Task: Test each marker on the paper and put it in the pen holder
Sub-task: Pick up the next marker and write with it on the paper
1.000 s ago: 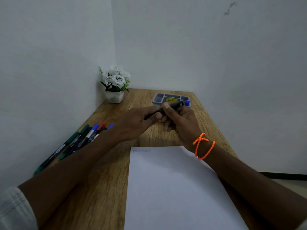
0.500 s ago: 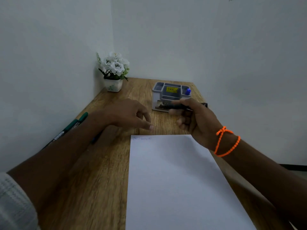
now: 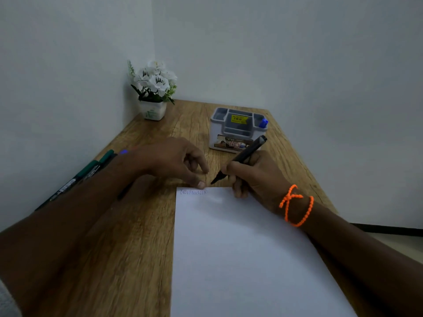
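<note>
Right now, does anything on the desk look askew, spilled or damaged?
Nothing stands out. The paper lies flat, the pen holder stands upright, and the right hand holds an uncapped black marker just above the paper's top edge.

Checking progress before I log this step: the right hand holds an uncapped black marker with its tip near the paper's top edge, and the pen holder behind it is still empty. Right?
Not quite. The head view shows a blue-capped marker already in the pen holder. The rest stands: the right hand holds the uncapped black marker, tip near the paper top edge.
</note>
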